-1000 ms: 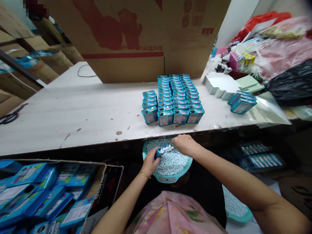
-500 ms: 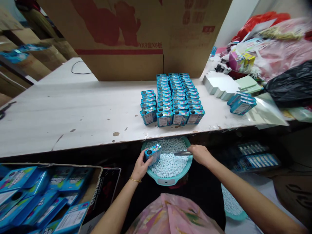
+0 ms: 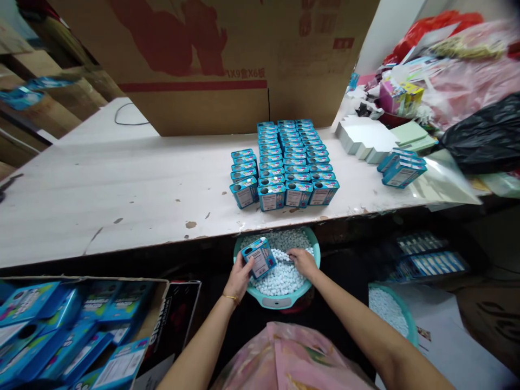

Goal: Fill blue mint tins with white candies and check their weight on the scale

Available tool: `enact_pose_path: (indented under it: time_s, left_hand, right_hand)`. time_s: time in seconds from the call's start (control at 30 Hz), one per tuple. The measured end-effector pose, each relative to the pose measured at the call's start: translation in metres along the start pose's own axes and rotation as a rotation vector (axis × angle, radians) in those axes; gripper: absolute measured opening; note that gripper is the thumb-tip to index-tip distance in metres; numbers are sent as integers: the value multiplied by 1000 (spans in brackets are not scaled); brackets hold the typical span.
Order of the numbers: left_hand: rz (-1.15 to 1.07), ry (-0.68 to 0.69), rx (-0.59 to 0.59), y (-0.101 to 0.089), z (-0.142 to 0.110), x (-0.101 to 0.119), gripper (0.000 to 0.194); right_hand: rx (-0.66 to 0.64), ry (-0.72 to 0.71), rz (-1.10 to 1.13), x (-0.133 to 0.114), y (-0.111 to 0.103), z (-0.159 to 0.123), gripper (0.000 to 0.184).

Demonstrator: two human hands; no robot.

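My left hand is closed around a small blue box, tilted, with its printed label side facing me. It is held over the left part of a turquoise basin full of small pale-blue pellets. My right hand grips the handle of a metal scoop, mostly hidden by the fingers and by a heap of pellets on it. That heap lies close to the box's upper right edge; whether it touches, I cannot tell.
Rows of blue boxes stand on the white table, before a large carton. More boxes sit right, near white card stacks. An open carton of blue boxes is lower left; another pellet basin lower right.
My right hand has moved left with the scoop, which now bears pellets beside the box. My left hand has turned the box so that its label side shows more.
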State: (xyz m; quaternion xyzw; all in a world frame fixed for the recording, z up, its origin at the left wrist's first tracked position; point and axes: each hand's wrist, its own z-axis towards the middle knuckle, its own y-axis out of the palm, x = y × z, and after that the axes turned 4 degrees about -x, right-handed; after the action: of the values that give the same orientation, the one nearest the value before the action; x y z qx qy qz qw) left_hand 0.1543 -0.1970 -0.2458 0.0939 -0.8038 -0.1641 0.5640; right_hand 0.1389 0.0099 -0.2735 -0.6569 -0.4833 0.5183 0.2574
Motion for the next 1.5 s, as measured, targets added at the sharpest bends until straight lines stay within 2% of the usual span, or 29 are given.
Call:
enact_pose_path:
  time_s: [0.1, 0.2, 0.3, 0.4, 0.57, 0.67, 0.8, 0.93, 1.2, 1.27, 1.37, 1.43, 1.5]
  left_hand:
    - [232, 143, 13, -19, -7, 10, 40]
    - [493, 245, 31, -29, -7, 13, 42]
    - [673, 302, 8, -24, -5, 10, 42]
    - [782, 328, -45, -11, -3, 7, 39]
    - [857, 388, -123, 2, 2, 4, 38]
    - [829, 411, -119, 3, 3, 3, 39]
    - [724, 384, -84, 3, 1, 5, 39]
    - [666, 355, -60, 1, 0, 7, 38]
    - [668, 376, -80, 4, 2, 5, 37]
    - [630, 350, -53, 3, 1, 7, 36]
    - [591, 318, -16, -6, -1, 10, 37]
    - [547, 291, 15, -15, -1, 8, 39]
    - [465, 240, 62, -24, 1, 3, 41]
  right_hand:
    - [1, -33, 47, 7, -18, -7, 25]
    - [16, -99, 78, 8, -47, -18, 23]
    - [37, -153, 46, -2, -81, -28, 23]
    - [-3, -194, -51, -21, -110, -33, 25]
    - [-141, -211, -378, -64, -134, -37, 26]
    - [-148, -213, -525, -87, -137, -39, 26]
    - [-104, -273, -591, -105, -139, -43, 23]
    - [-100, -310, -618, -109, -141, -44, 21]
    - [-112, -268, -583, -111, -146, -50, 23]
    - [-93, -270, -575, -103, -150, -52, 22]
    - [-77, -218, -558, -71, -148, -54, 23]
    - [-79, -139, -538, -41, -133, -50, 25]
    - [-92, -69, -486, -16, -108, -44, 26]
